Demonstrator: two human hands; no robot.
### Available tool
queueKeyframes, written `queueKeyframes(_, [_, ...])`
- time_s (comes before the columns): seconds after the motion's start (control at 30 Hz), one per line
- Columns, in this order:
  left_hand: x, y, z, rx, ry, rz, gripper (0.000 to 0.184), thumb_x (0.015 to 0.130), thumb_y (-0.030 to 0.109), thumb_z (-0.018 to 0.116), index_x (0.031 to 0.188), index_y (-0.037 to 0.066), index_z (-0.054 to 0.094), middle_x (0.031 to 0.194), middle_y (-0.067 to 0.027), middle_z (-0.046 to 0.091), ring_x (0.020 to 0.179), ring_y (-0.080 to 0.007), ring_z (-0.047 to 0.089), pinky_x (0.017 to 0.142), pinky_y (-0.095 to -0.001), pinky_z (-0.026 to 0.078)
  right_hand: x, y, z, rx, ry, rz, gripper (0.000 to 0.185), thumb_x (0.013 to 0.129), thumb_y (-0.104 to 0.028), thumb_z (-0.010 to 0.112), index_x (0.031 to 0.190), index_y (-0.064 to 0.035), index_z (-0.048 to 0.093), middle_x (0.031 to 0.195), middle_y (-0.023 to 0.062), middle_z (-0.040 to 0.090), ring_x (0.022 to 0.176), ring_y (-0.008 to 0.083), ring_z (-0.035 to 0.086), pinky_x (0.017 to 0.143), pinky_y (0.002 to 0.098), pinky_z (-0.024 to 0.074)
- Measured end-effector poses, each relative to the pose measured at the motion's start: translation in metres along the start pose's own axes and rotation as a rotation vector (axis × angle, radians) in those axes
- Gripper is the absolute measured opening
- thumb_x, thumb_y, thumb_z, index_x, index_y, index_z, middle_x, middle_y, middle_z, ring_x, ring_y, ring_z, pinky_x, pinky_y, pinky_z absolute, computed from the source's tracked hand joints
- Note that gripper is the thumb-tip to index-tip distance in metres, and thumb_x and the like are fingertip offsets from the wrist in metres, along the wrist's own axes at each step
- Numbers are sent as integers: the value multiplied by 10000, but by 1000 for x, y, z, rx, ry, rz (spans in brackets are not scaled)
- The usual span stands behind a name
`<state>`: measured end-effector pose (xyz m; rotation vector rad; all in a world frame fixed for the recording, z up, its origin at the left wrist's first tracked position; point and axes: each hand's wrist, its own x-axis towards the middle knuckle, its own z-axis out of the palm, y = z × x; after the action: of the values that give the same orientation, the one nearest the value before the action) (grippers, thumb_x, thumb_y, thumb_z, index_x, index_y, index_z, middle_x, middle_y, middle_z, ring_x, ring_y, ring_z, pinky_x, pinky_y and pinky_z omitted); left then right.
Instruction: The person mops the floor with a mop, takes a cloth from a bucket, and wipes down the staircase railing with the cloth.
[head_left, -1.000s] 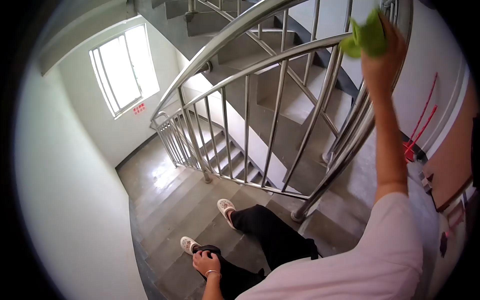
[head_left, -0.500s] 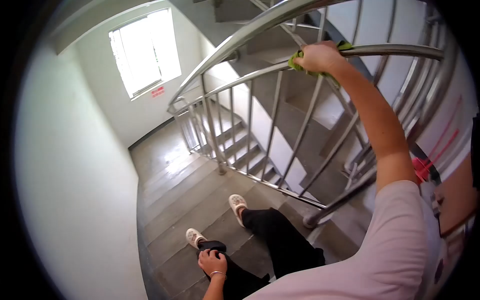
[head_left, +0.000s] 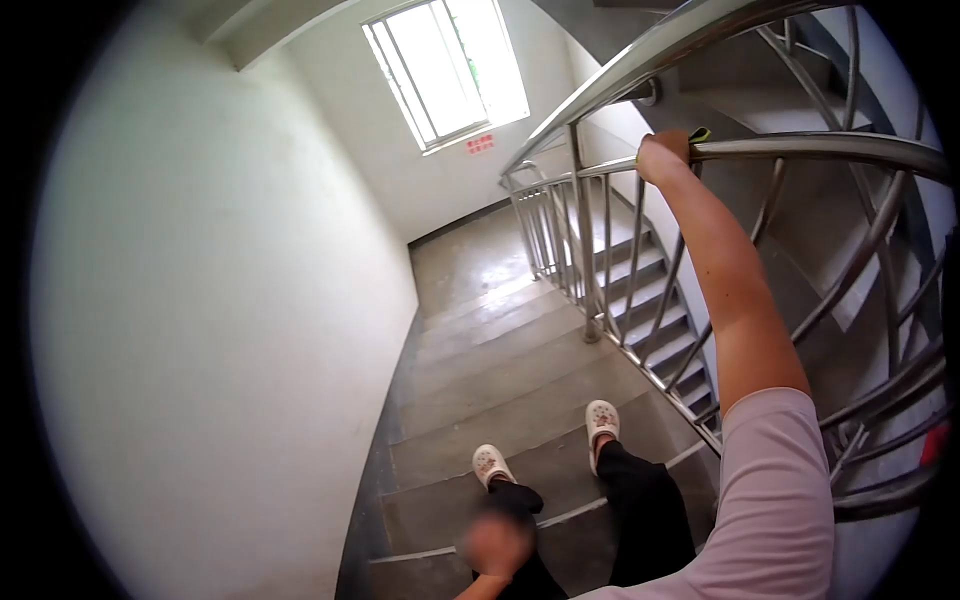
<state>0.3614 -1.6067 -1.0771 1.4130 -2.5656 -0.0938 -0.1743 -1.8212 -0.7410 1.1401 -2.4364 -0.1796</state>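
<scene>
My right hand [head_left: 664, 158] is wrapped around the lower metal handrail [head_left: 810, 147] on the right, arm stretched out. A bit of yellow-green cloth [head_left: 701, 135] shows beside the hand on the rail; the rest of it is hidden under the palm. Low in the view, my left hand [head_left: 498, 548] is over my left leg, near the knee. It is blurred, so its fingers cannot be made out.
Grey stairs [head_left: 470, 385] lead down to a landing [head_left: 460, 255] below a bright window [head_left: 445, 70]. A white wall [head_left: 230, 300] runs along the left. My feet wear light clogs [head_left: 490, 463]. An upper rail [head_left: 650, 60] curves above the lower one, with metal balusters [head_left: 584, 230] beneath.
The view has swung, shifting the window and stairs rightward. My right hand has slid forward and down along the rail with the cloth. My left hand stays by the leg.
</scene>
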Motion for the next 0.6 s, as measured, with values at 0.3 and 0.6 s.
queueKeyframes(0.3, [22, 15, -22, -122, 206, 81, 192, 703, 285, 581, 669, 97, 601, 632, -100, 563, 538, -277, 538, 463, -413, 399, 1, 9, 12, -125, 140, 14, 252, 772, -293, 534, 912, -136, 673, 895, 70, 659, 816, 222, 637, 704, 324, 461])
queueKeyframes(0.6, [18, 26, -48, -83, -103, -30, 162, 717, 224, 530, 743, 88, 615, 729, -114, 593, 660, -281, 568, 582, -411, 435, -148, 144, -154, 85, 17, 60, 454, 779, -495, 553, 942, -81, 644, 915, 130, 643, 886, 277, 612, 772, 337, 458])
